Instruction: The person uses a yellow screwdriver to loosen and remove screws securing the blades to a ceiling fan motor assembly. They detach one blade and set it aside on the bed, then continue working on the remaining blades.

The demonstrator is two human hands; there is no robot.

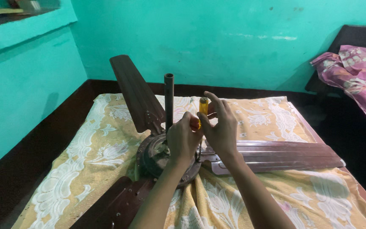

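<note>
Resting on a floral yellow bedspread [85,169] that covers the bed, a brown ceiling fan [162,157] lies with its motor housing near the middle and its downrod [169,99] standing upright. One blade [135,91] angles up toward the bed's far left corner, a second [282,156] stretches flat toward the right edge, and a third [115,203] runs off the near edge, cut by the frame. A pink patterned blanket [356,72] lies on another bed at far right. Both hands meet over the housing, just right of the downrod. The left hand [183,138] and the right hand [222,129] curl their fingers [214,99] around a yellow-handled screwdriver [203,108], held upright. The hands hide most of its shaft, and where the tip touches the fan cannot be made out.
</note>
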